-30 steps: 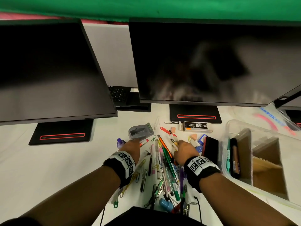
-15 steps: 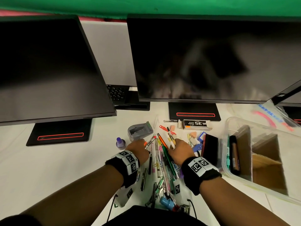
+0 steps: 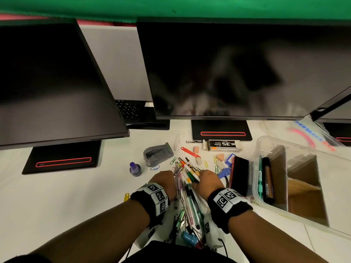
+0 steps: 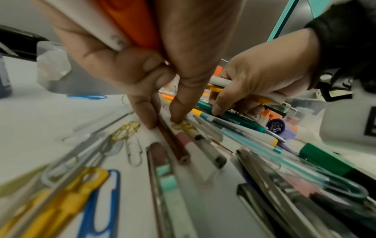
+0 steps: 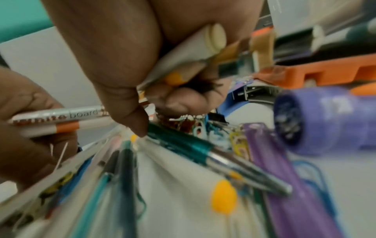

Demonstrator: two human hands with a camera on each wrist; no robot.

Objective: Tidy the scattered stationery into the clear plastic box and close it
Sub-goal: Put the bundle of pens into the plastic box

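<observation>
A heap of pens and pencils (image 3: 187, 202) lies on the white table in front of me. My left hand (image 3: 167, 177) grips a white marker with an orange band (image 5: 57, 120), and its fingertips (image 4: 177, 116) touch a brown pencil (image 4: 175, 145) on the table. My right hand (image 3: 206, 180) holds a bunch of pens (image 3: 191, 172), white, yellow and green ones (image 4: 221, 82). To the right stands the clear plastic box (image 3: 266, 144), open, with cardboard dividers, a teal pen and a black marker inside.
A grey dispenser (image 3: 157, 154), a purple ink bottle (image 3: 135, 169), a staples box (image 3: 224, 144), a black eraser block (image 3: 240, 173), erasers and paper clips (image 3: 206, 163) lie behind the hands. Monitors (image 3: 228, 73) overhang the back of the table.
Both hands have drawn closer together and back toward me. The left hand has taken up a marker, and the right hand has gathered more pens.
</observation>
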